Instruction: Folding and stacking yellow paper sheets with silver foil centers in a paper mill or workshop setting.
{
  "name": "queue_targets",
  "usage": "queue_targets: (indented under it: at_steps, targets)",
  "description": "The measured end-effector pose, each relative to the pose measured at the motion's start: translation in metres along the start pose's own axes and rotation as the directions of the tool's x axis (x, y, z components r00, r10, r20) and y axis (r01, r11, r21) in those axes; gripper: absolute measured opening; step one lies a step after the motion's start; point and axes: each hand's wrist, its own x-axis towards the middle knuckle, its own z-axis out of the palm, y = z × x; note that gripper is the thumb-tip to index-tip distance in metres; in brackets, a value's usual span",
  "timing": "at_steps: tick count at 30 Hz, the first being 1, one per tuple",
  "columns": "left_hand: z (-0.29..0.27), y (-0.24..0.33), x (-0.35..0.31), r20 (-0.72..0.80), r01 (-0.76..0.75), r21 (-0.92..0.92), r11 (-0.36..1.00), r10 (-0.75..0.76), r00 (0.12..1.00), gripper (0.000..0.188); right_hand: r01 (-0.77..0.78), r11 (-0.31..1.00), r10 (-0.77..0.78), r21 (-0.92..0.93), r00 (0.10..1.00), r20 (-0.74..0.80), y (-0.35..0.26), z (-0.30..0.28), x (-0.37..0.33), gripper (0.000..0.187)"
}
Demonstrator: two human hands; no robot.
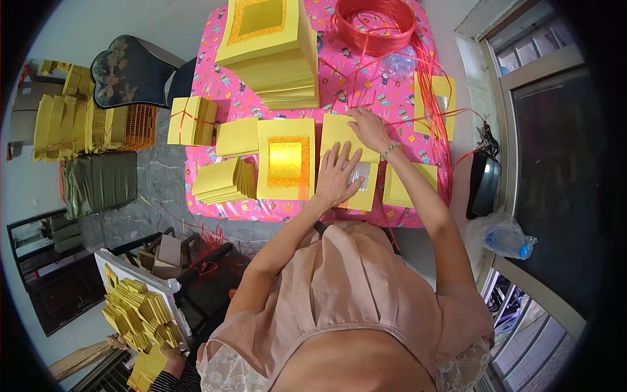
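Pink tablecloth (398,98): 2 hands, left (336,176) & right (369,129), flat open on 1 yellow sheet (339,134); 1 red cord coil (375,23).

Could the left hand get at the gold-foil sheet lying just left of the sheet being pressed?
Probably yes: the left hand lies flat right beside the gold-foil sheet, which is uncovered, with nothing between them.

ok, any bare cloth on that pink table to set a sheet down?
Little. Bare pink cloth shows between the tall yellow stack and the red cord coil, crossed by loose cord. A thin strip runs along the near edge. The middle is crowded: gold-foil sheet, and both left hand and right hand flat on a yellow sheet.
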Motion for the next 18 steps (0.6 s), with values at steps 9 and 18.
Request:
queue_targets:
  at_steps: [9,18]
  targets:
    - [-0.0004,-0.0024,-0.0042,-0.017,-0.014,-0.036,0.999,0.013,1.0,0.076,0.046,0.999,-0.047,-0.013,0.995,-0.09,0.0055,0.0084,-0.0023,0.023]
    - [-0.0034,-0.0063,-0.0067,0.007,-0.05,-0.016,0.999,0.05,0.999,0.075,0.045,0.999,-0.043,0.011,0.99,-0.137,0.0012,0.0065,-0.007,0.027]
